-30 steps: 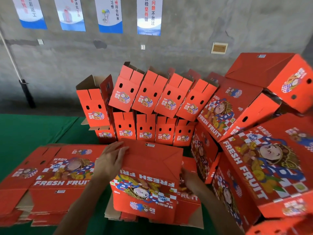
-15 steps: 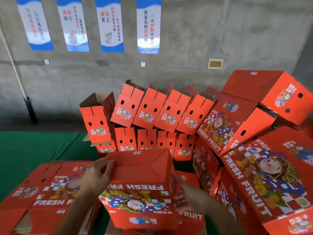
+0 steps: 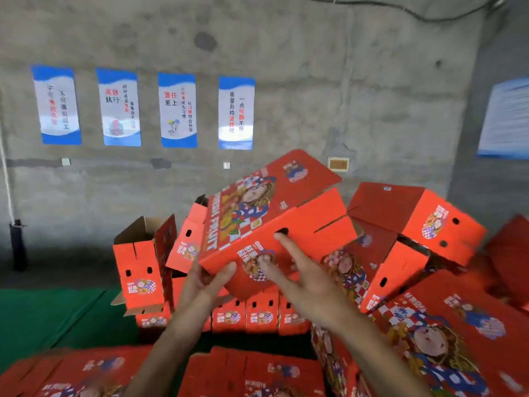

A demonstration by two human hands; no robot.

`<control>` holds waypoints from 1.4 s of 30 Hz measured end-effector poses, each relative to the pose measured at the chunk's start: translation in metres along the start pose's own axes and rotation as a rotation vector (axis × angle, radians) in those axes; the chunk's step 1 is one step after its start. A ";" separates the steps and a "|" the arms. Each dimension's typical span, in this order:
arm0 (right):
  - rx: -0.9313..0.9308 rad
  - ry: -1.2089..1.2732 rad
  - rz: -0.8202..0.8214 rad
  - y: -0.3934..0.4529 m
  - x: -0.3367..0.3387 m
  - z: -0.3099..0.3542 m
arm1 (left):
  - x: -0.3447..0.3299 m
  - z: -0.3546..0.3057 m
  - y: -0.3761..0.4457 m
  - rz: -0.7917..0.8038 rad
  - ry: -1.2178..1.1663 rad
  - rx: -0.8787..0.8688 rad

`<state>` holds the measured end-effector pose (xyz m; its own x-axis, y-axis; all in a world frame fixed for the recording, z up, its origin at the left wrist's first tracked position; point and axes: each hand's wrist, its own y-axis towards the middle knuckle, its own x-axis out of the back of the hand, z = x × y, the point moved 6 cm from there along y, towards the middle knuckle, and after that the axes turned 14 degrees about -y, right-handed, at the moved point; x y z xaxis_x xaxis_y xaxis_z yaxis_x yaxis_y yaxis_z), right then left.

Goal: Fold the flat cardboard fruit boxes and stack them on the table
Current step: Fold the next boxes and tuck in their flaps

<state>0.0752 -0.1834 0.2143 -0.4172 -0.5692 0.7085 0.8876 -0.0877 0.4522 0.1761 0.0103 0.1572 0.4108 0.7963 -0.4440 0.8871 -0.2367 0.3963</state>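
The left hand (image 3: 204,282) grips the lower corner of a folded red cardboard fruit box (image 3: 274,222), thumb curled on its face. The right hand (image 3: 297,273) presses straight fingers against that box, held tilted above the stacked red boxes (image 3: 257,316) on the green-covered table (image 3: 43,319).

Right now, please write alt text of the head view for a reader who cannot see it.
A person lifts a folded red cardboard fruit box, tilted, above the green table: the left hand grips its lower corner, the right hand touches its side with straight fingers. Folded boxes are piled behind and to the right; flat ones lie in front.
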 end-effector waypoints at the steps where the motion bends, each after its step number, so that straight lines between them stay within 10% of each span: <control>1: 0.010 -0.004 -0.055 0.000 0.018 -0.001 | -0.022 -0.008 0.008 0.053 0.012 -0.040; 12: -0.106 -0.056 -0.595 -0.038 0.232 -0.084 | -0.303 -0.012 0.062 0.439 -0.049 -0.104; 23: -0.379 -0.040 -0.727 -0.093 0.369 -0.237 | -0.511 0.089 0.053 0.619 -0.127 0.011; 32: -0.501 -0.136 -0.633 -0.093 0.374 -0.324 | -0.522 0.161 0.081 0.511 0.062 0.075; 42: -0.317 0.069 -0.489 -0.078 0.270 -0.253 | -0.398 0.137 0.072 0.549 0.188 -0.058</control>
<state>-0.0572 -0.5370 0.2333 -0.7885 -0.4523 0.4169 0.6150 -0.5874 0.5260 0.1053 -0.4003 0.2520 0.7583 0.6518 -0.0131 0.5396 -0.6162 0.5737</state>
